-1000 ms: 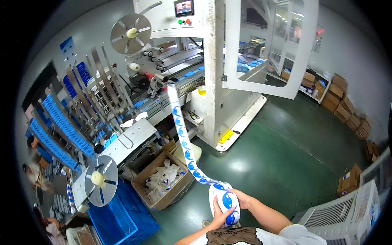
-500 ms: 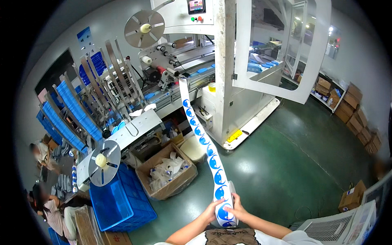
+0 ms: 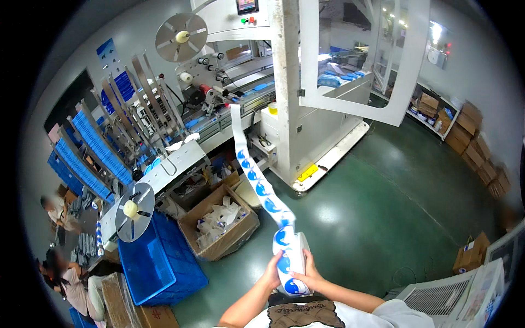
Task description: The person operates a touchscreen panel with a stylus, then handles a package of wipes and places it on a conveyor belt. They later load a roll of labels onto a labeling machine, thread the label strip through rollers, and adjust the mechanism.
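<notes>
1. While my left hand (image 3: 272, 270) grips the left edge of the label roll (image 3: 294, 265), my right hand (image 3: 310, 274) clasps the right side; both closed on it.
2. Roll sits just in front of my body, above the green floor (image 3: 350, 218). White stock, blue printed shapes.
3. Printed strip (image 3: 252, 175) leaves the roll's far end and runs up and left, kinked near the roll, to the machine (image 3: 287, 120). Can't tell if its top end is fastened there.
4. Left of the strip: cardboard box (image 3: 229, 236) holding white scraps. Blue crate (image 3: 143, 268) just beside it, further left.
5. Slotted metal disc (image 3: 134, 212) stands above the crate's back end; a second slotted disc (image 3: 181, 37) is mounted higher, by the rollers.
6. Slanted stacks of blue sheets (image 3: 98, 145), far left.
7. Machine door (image 3: 353, 111) hangs open; yellow item (image 3: 308, 173) on the white base (image 3: 331, 162).
8. Brown cartons (image 3: 477, 139) piled along the right wall.
</notes>
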A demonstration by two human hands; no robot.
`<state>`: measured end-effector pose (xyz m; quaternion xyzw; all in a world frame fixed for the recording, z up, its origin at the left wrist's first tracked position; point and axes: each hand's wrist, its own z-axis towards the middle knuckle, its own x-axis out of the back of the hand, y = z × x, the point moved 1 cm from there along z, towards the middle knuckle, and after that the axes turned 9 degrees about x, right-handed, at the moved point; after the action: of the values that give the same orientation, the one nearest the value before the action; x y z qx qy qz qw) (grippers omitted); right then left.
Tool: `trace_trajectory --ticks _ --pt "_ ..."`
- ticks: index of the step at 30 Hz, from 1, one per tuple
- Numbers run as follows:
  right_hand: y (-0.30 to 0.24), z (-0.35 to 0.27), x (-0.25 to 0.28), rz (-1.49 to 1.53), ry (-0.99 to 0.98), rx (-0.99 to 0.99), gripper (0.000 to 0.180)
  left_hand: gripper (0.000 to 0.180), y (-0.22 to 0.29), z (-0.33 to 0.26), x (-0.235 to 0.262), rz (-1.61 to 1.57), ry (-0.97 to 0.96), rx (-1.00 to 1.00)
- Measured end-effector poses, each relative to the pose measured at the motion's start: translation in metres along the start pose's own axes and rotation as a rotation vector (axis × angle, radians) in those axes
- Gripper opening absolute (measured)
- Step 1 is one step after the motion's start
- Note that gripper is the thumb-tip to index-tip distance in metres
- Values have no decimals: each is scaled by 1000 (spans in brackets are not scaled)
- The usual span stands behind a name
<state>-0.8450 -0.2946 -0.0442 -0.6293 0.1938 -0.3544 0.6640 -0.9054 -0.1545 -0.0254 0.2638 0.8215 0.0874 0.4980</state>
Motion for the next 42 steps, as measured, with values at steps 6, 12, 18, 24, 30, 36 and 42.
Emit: trace_trajectory --ticks 6,12,18,24,30,36,42 --pt "-27 31 51 1223 -43 -652 64 96 -33 7 -19 669 72 -439" --pt "-47 35 34 875 22 -464 67 104 -26 -2 -19 628 88 -475" --pt "-80 38 40 848 -52 -603 66 108 -25 -23 -30 468 -45 -370" --pt "-80 35 48 868 -194 -589 70 110 -26 -33 -39 597 95 -315" --pt "-81 39 56 431 143 -428 58 99 -18 -35 -28 484 103 -300" --pt "-94 62 91 331 626 148 23 95 -17 -31 -29 564 125 -281" --pt "-103 -42 67 -244 -87 595 28 87 9 -28 -36 323 89 -242"
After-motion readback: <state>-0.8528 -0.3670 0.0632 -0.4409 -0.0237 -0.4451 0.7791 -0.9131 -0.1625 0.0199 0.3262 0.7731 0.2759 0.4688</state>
